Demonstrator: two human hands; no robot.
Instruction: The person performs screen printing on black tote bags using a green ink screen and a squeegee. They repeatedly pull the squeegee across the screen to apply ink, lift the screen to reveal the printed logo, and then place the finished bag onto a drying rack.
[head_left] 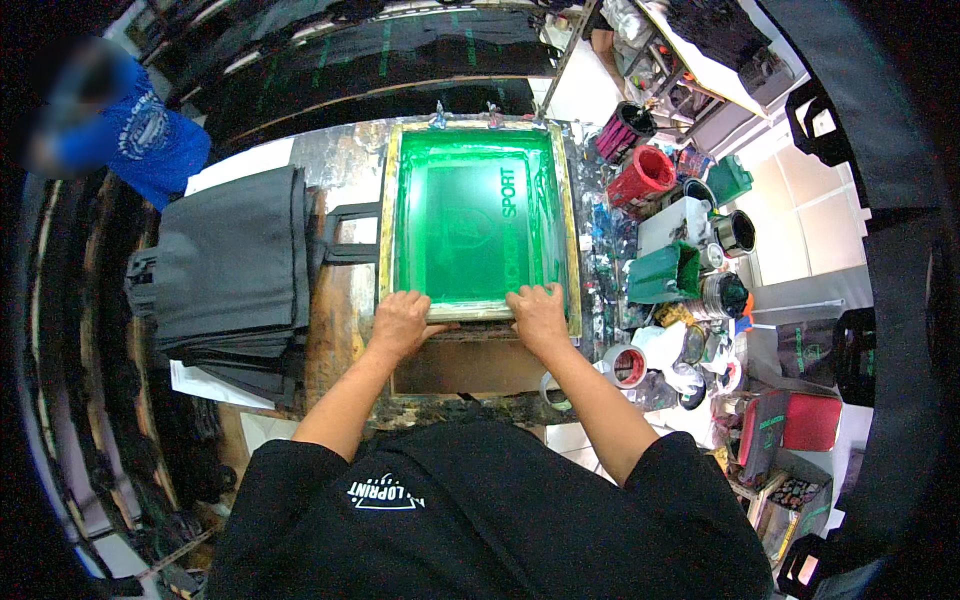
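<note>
From the head camera, looking down, a wooden-framed printing screen with a green mesh (478, 225) lies flat on a paint-stained wooden work table (345, 330), its far edge clamped at the back of the bench. The left hand (400, 322) rests on the near rail of the frame, palm down, fingers curled over the wood at its left end; the right hand (538, 310) presses on the same rail towards the right corner, fingers spread onto the green mesh edge. Both hands are bearing on the frame rather than closed around it, so neither shows a full clench. Just left of the screen lies a stack of folded dark grey fabric bags (235, 265), with black handles reaching out towards the frame. To the right, the bench is crowded: a red plastic tub (642, 176), a green rectangular ink container (664, 273), a round open black tin (735, 232) and a roll of tape with a red core (626, 365) just beside the right forearm. At the far left, well apart from the screen, another person in a blue shirt (150, 140) stands beside the table.
</note>
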